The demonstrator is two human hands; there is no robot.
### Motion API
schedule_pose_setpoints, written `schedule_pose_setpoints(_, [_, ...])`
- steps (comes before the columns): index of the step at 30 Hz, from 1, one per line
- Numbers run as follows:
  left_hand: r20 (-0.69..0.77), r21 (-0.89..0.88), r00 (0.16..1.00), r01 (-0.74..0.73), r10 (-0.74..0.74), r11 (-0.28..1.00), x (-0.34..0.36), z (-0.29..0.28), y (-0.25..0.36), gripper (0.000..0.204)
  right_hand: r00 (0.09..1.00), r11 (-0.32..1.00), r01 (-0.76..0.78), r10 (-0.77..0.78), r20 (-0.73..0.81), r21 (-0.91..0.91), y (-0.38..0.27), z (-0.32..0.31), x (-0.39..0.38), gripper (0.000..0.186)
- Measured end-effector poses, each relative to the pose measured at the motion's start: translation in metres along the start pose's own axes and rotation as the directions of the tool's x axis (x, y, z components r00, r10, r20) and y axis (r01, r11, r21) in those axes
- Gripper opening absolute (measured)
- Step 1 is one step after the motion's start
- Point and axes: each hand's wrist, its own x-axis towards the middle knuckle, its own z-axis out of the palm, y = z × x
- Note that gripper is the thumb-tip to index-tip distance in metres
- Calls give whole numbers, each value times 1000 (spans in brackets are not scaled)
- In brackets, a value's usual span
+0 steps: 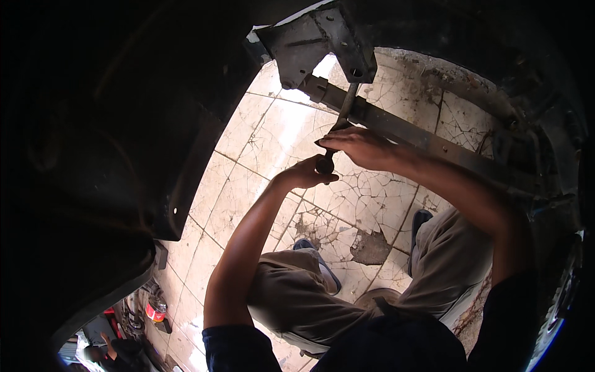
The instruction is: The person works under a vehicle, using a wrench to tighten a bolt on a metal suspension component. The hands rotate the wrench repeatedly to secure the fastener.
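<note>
A dark metal rod (349, 105) runs down from below the metal bracket (352, 53) toward my hands and ends in a round, socket-like head (323, 165). My left hand (301, 174) is closed around that head, thumb and fingers to either side of it. Just above and to the right, my right hand (361, 146) grips the rod's lower part, its fingers laid together across it. The palm side of both hands is hidden. Behind the rod, a long metal bar (409, 129) slants from the bracket down to the right.
Dark vehicle bodywork (162, 198) arches over the left side and the top. Cracked, broken tiles (347, 192) cover the floor between my legs. A red-labelled container (156, 312) stands at the lower left, near another person (118, 353). A wheel edge (558, 310) shows at the far right.
</note>
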Motion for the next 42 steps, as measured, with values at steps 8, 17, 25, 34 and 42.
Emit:
schedule_pose_setpoints(8, [202,-41,979,52,-43,998,5,-4,-21,38,999,997,-52,52,8,52,2,7,6,53])
schedule_pose_setpoints(17, [70,-110,994,87,-80,990,-8,11,-16,40,993,995,-40,50,110,-94,1,-1,5,54])
schedule_pose_setpoints(25, [65,-224,997,44,-30,974,0,17,-32,40,983,979,122,-96,160,-164,-25,1,15,52])
schedule_pose_setpoints(34, [148,645,925,178,-351,743,-15,-5,-37,57,926,931,268,-178,333,-247,-34,11,2,43])
schedule_pose_setpoints(42, [76,660,953,174,-295,731,-20,-11,-43,61,901,902,325,-204,382,-284,-22,3,-2,56])
